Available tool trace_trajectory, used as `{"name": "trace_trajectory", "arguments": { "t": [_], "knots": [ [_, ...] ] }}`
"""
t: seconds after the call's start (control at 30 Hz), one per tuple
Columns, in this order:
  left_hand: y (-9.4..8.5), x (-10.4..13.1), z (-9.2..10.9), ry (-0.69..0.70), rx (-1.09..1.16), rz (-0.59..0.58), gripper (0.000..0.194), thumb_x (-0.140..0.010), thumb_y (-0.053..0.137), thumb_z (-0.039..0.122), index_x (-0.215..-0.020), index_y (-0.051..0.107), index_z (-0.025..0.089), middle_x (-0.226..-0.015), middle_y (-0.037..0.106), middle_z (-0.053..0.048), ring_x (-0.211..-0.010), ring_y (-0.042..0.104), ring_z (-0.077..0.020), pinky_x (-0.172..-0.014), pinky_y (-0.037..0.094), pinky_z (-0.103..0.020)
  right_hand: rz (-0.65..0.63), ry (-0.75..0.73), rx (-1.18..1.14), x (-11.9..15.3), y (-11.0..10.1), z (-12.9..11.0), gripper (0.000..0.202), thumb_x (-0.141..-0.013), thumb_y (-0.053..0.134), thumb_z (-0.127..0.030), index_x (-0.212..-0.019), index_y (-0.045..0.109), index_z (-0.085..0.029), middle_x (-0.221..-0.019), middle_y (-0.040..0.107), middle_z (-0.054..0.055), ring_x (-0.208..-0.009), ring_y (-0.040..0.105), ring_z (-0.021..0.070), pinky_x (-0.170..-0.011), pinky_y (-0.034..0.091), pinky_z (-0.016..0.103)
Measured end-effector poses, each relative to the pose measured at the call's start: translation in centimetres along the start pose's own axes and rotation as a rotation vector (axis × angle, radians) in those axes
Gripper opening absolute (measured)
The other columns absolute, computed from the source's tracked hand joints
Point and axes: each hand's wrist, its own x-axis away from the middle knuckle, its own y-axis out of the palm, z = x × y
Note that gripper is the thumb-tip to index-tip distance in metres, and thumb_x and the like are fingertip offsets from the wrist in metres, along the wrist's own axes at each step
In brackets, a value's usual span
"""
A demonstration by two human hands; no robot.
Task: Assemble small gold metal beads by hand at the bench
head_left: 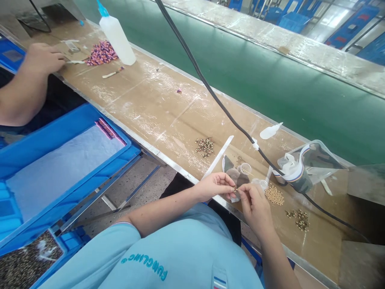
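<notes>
My left hand (217, 186) pinches a small dark-and-gold piece (235, 189) between thumb and finger over the bench's near edge. My right hand (255, 204) meets it there, thumb and fingertips pressed together at the same piece; whatever else they grip is too small to name. Beneath and behind the fingers lie a grey round pad (234, 173) and a small clear cup (245, 168). Right of my right hand are a pile of tan beads (274, 195) and a pile of dark-and-gold pieces (302, 220). A similar pile of pieces (205, 147) lies to the left.
A black cable (210, 90) crosses above the bench to a wrapped cup (296, 176). At far left, another person's hand (45, 58) is near purple-orange pieces (102, 53) and a white bottle (118, 40). Blue trays (122, 150) stand below; a green belt (240, 76) runs behind.
</notes>
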Motion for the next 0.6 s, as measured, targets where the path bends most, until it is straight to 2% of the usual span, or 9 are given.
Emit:
{"name": "trace_trajectory", "arguments": {
  "t": [0.6],
  "knots": [
    [-0.01,-0.03,-0.21,-0.023,0.006,0.027,0.047,-0.049,0.085,0.037,-0.073,0.056,0.01,-0.059,0.068,-0.004,-0.054,0.064,-0.0122,-0.059,0.052,-0.025,0.008,-0.036,0.032,0.2,0.51,0.11,0.018,-0.093,0.04,-0.026,-0.081,0.053,-0.023,-0.075,0.059,0.001,-0.068,0.055,0.0134,-0.062,0.043,0.026]
  ]
}}
